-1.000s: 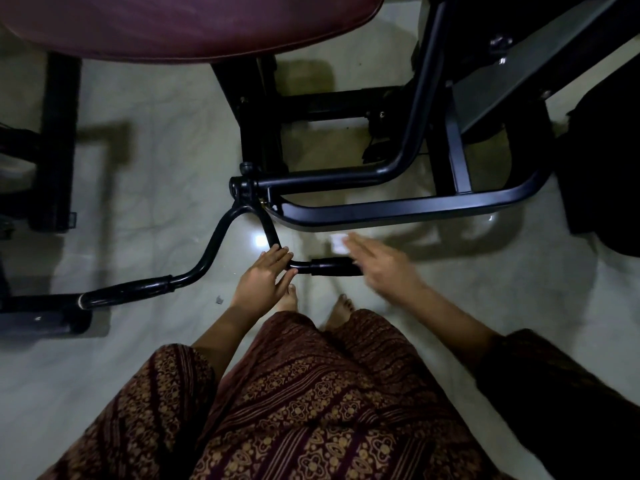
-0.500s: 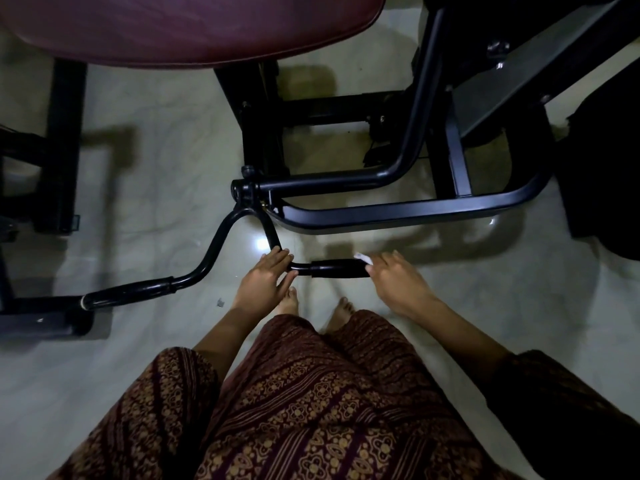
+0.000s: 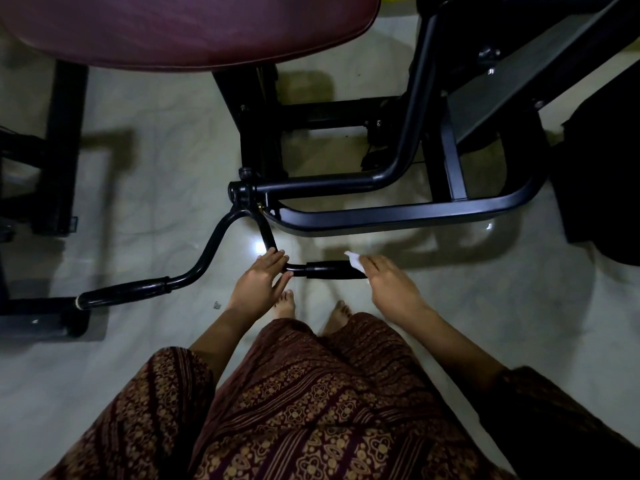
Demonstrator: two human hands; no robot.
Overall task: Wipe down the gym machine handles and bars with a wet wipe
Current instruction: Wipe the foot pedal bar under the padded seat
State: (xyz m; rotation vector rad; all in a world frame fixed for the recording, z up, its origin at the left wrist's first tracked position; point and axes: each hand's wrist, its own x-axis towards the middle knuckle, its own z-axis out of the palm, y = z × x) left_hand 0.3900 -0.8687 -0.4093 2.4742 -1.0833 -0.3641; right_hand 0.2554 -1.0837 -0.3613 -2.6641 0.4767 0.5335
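Wiping step on near foam grip (image 3: 329, 270). Wet wipe (image 3: 352, 260) sat at its right end under right hand (image 3: 389, 285), fingers together; blur hid any pinch. Left hand (image 3: 261, 280) curled round bar (image 3: 296, 270). Next, probably: sweep left along grip. Versus a second ago, right hand drew nearer; left stayed.

Handle (image 3: 329, 270) over the floor (image 3: 156, 202), seat (image 3: 190, 29) behind
The left grip (image 3: 261, 282) is on the handle's left end; the right grip (image 3: 391, 285), with the wipe (image 3: 355, 263), is at its right end (feet (image 3: 285, 303) just below).
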